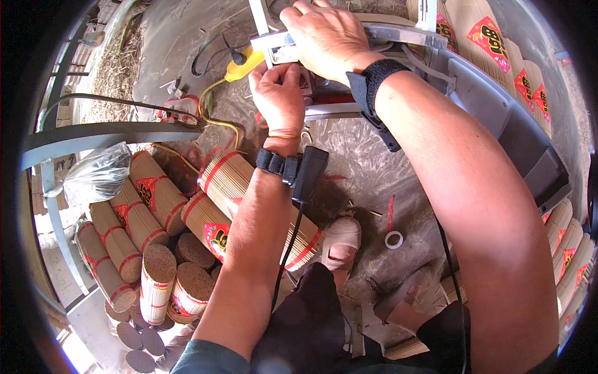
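A machine with a curved metal bar (374,32) and a grey housing (473,93) stands at the top. My left hand (278,96) is at the bar's left end, its fingers curled and pressed together beside a small metal bracket (285,55). What its fingertips hold, if anything, is hidden. Above it my right hand (324,37) reaches over the bar, back upward and fingers bent; whatever lies under those fingers is out of sight. Black straps (374,81) wrap my right wrist, and a black device (309,174) is strapped to my left wrist.
Bundles of thin sticks (230,181) with red bands and labels pile up at the left; more bundles (492,43) lie at the right. A yellow power strip (246,64) with a cord lies left of the machine. A white tape ring (393,240) is on the floor. A plastic bag (96,174) hangs left.
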Demonstrator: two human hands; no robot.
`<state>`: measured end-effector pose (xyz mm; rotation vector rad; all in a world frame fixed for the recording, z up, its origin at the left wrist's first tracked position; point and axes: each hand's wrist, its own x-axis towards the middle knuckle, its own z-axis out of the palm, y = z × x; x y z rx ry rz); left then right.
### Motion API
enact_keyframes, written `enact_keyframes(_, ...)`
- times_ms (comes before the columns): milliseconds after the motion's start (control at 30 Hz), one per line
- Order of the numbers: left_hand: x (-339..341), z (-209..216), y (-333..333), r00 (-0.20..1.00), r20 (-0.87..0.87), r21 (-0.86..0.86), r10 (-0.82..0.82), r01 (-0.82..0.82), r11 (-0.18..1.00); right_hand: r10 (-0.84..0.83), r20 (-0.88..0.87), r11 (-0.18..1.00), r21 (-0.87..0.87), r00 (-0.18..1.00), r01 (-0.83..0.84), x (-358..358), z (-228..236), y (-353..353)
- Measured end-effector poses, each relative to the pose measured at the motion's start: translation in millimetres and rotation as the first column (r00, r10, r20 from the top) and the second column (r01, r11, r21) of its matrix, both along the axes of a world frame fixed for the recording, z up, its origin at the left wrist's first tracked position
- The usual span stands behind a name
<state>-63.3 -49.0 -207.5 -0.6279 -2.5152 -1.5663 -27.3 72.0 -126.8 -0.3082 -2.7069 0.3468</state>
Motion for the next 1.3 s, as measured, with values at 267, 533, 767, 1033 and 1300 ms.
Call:
enact_keyframes(267,0,-2,-5,0.995,-0.073,-0.012,-0.060,0.060,0.998,-0.077,-0.007,0.997,-0.030,0.997,0.076,-7,-1,-3)
enact_keyframes(533,-4,-5,-12,0.997,-0.054,-0.088,-0.063,0.058,0.994,-0.009,0.036,0.998,-0.063,0.999,0.012,1,12,-8)
enact_keyframes(767,1,-6,-13,0.995,-0.073,-0.118,-0.063,0.054,0.992,-0.047,0.046,0.998,-0.043,0.998,0.049,-3,4,-5)
enact_keyframes(1033,1,0,-20,0.985,-0.109,-0.199,-0.133,0.110,0.974,-0.054,0.061,0.993,-0.098,0.997,0.060,-2,5,-10)
enact_keyframes(1300,16,46,-79,0.937,-0.274,-0.224,-0.219,0.159,0.962,-0.106,-0.058,0.989,-0.107,0.993,0.100,3,-2,-26)
